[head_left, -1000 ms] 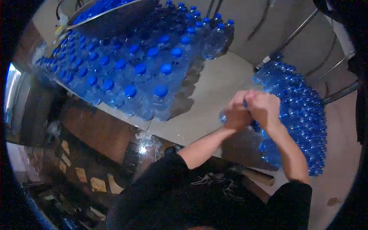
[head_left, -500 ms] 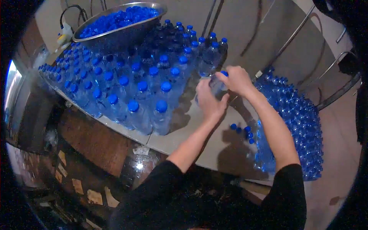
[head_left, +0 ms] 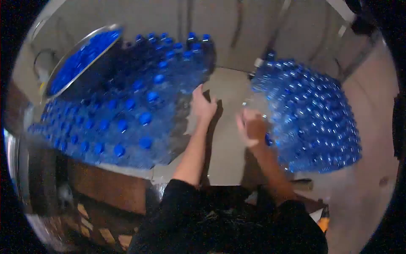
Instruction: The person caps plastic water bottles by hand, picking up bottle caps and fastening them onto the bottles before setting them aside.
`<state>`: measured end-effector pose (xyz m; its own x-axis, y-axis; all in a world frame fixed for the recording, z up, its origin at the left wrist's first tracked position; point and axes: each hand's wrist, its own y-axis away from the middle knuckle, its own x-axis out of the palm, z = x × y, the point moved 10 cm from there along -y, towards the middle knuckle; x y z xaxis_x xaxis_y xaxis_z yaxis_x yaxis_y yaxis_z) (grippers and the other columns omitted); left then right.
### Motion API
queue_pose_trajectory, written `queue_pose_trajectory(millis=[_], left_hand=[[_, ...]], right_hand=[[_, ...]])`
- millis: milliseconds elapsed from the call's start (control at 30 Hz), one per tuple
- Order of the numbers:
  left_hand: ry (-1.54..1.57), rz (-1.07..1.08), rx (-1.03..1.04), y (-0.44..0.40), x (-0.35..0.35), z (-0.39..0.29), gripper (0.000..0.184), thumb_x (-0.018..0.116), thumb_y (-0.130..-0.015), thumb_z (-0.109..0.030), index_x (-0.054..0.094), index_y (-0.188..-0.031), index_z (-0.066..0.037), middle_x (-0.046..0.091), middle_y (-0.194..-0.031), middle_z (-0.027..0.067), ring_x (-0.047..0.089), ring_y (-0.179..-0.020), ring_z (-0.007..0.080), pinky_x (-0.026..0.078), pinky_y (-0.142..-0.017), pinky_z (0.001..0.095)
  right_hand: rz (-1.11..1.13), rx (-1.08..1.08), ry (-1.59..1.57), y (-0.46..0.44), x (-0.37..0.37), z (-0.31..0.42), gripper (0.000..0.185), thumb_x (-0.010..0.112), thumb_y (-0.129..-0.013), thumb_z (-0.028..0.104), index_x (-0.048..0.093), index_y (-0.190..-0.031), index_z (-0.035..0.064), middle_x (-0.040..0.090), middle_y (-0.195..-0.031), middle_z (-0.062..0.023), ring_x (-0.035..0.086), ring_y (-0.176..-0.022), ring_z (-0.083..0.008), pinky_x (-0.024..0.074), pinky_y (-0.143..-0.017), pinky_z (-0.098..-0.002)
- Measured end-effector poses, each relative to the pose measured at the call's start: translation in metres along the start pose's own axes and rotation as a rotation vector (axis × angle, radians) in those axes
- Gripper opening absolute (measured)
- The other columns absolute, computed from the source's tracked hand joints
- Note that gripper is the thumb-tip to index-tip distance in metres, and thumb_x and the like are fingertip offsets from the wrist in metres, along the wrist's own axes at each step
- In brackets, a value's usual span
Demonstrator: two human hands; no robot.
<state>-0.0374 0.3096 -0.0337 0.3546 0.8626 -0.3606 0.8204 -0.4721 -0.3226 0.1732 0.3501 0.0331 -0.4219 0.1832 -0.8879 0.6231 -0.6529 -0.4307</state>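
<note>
My left hand (head_left: 203, 106) reaches forward at the right edge of the capped bottles (head_left: 127, 114), thumb apart from the fingers; no bottle shows plainly in it. Blurred by motion, my right hand (head_left: 251, 127) is over the tabletop (head_left: 230, 91), beside the left edge of the uncapped bottles (head_left: 313, 118). Its fingers are bent, and whether they hold anything is not clear. A few loose blue caps (head_left: 269, 139) lie just to the right of this hand, partly hidden by it.
A metal bowl (head_left: 63, 89) full of blue caps (head_left: 82, 59) leans over the bottles at the back left. Hoses hang along the grey wall (head_left: 258, 25). An orange-and-black object (head_left: 324, 220) is at the lower right. The table's front edge runs before my body.
Both hands held a bottle together half a second ago; now they are apart. My left hand has moved left to the capped bottles, my right hand down toward the loose caps. The view has shifted.
</note>
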Motion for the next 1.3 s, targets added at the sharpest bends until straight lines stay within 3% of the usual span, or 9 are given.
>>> queue_pose_trajectory(millis=[133, 233, 333, 467, 867, 1033, 1133, 1200, 1300], left_hand=[[0.446, 0.390, 0.096, 0.032, 0.090, -0.108, 0.083, 0.081, -0.069, -0.021, 0.041, -0.139, -0.003, 0.050, -0.133, 0.0180, 0.052, -0.121, 0.0331, 0.041, -0.104, 0.0405], [0.301, 0.284, 0.374, 0.026, 0.142, -0.174, 0.091, 0.082, -0.066, -0.024, 0.037, -0.143, -0.005, 0.049, -0.135, 0.0180, 0.053, -0.121, 0.0347, 0.041, -0.105, 0.0414], [0.157, 0.063, 0.362, -0.023, 0.196, -0.161, 0.099, 0.084, -0.064, -0.028, 0.033, -0.146, -0.010, 0.046, -0.141, 0.0161, 0.051, -0.124, 0.0366, 0.040, -0.107, 0.0417], [0.037, 0.422, 0.219, -0.058, 0.263, -0.156, 0.101, 0.087, -0.063, -0.035, 0.035, -0.146, -0.012, 0.053, -0.137, 0.0136, 0.051, -0.127, 0.0339, 0.040, -0.105, 0.0420], [0.001, 0.180, 0.169, 0.033, 0.062, -0.125, 0.079, 0.086, -0.067, -0.034, 0.050, -0.133, -0.009, 0.063, -0.119, 0.0194, 0.060, -0.111, 0.0359, 0.047, -0.095, 0.0421], [-0.056, 0.451, 0.181, 0.085, -0.059, -0.112, 0.085, 0.085, -0.064, -0.042, 0.051, -0.135, -0.012, 0.063, -0.122, 0.0169, 0.061, -0.113, 0.0353, 0.047, -0.096, 0.0429], [-0.041, 0.383, 0.316, 0.104, -0.096, -0.116, 0.083, 0.085, -0.064, -0.043, 0.052, -0.134, -0.012, 0.064, -0.120, 0.0175, 0.062, -0.110, 0.0359, 0.048, -0.094, 0.0437], [-0.016, 0.413, 0.301, 0.108, -0.106, -0.113, 0.082, 0.085, -0.064, -0.042, 0.052, -0.133, -0.012, 0.064, -0.119, 0.0172, 0.061, -0.111, 0.0362, 0.048, -0.095, 0.0440], [0.139, 0.447, 0.366, 0.103, -0.103, -0.116, 0.092, 0.086, -0.061, -0.048, 0.049, -0.135, -0.007, 0.058, -0.130, 0.0170, 0.056, -0.120, 0.0345, 0.044, -0.102, 0.0422]], right_hand=[[-0.009, 0.075, 0.053, 0.109, -0.021, -0.073, 0.049, 0.065, -0.085, 0.021, 0.051, -0.128, 0.0014, 0.050, -0.126, -0.0251, 0.047, -0.113, -0.0418, 0.0353, -0.100, -0.0488], [0.013, 0.166, -0.034, 0.132, -0.015, -0.107, 0.055, 0.063, -0.086, 0.017, 0.045, -0.136, 0.0018, 0.043, -0.135, -0.0253, 0.043, -0.117, -0.0426, 0.0334, -0.102, -0.0493], [0.035, 0.151, -0.128, 0.121, -0.015, -0.106, 0.056, 0.061, -0.087, 0.014, 0.043, -0.138, 0.0026, 0.042, -0.135, -0.0247, 0.042, -0.118, -0.0423, 0.0339, -0.102, -0.0490], [0.078, 0.224, -0.201, 0.118, 0.032, -0.122, 0.049, 0.059, -0.086, 0.009, 0.049, -0.134, 0.0026, 0.046, -0.132, -0.0227, 0.043, -0.118, -0.0409, 0.0374, -0.099, -0.0474], [-0.121, -0.049, -0.337, 0.093, -0.029, -0.086, 0.036, 0.063, -0.077, -0.002, 0.057, -0.113, 0.0007, 0.060, -0.109, -0.0174, 0.053, -0.103, -0.0386, 0.0427, -0.091, -0.0440], [0.174, 0.298, -0.846, 0.122, 0.020, -0.067, 0.029, 0.066, -0.078, 0.001, 0.058, -0.106, 0.0012, 0.060, -0.104, -0.0150, 0.059, -0.094, -0.0282, 0.0485, -0.079, -0.0381], [-0.018, -0.298, -0.365, 0.134, 0.007, -0.030, 0.024, 0.068, -0.080, 0.003, 0.060, -0.102, 0.0032, 0.062, -0.102, -0.0118, 0.061, -0.088, -0.0201, 0.0497, -0.073, -0.0344], [0.183, -0.020, -0.685, 0.133, 0.043, -0.058, 0.018, 0.069, -0.081, 0.005, 0.063, -0.098, 0.0053, 0.064, -0.095, -0.0103, 0.061, -0.081, -0.0160, 0.0495, -0.070, -0.0335], [0.344, 0.040, -0.421, 0.072, 0.005, -0.039, 0.020, 0.068, -0.084, 0.006, 0.064, -0.103, 0.0041, 0.064, -0.091, -0.0073, 0.062, -0.079, -0.0154, 0.0523, -0.065, -0.0343]])
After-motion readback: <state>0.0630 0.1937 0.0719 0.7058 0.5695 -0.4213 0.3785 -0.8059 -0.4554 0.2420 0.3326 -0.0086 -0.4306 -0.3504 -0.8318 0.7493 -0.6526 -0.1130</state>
